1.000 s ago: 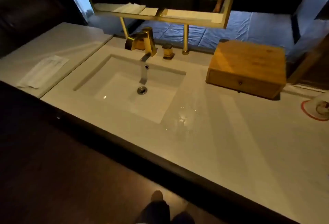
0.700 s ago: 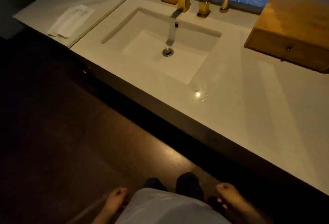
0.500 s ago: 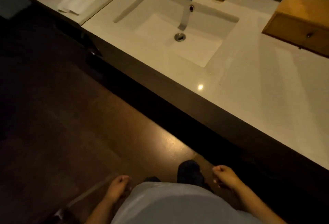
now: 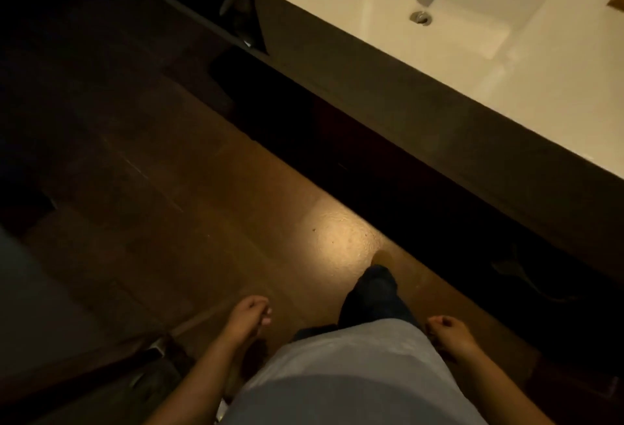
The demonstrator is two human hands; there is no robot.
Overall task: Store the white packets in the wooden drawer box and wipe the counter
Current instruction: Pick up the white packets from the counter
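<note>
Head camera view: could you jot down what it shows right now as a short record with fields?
view: looking down at a dark floor beside a counter
counter: pale top, dark front
sink: white basin with a metal drain
left hand: low by the body, fingers curled, nothing visible in it
right hand: low by the body, loosely closed, nothing visible in it
wooden box: only a corner shows at the right edge
white packets: none in view
</note>
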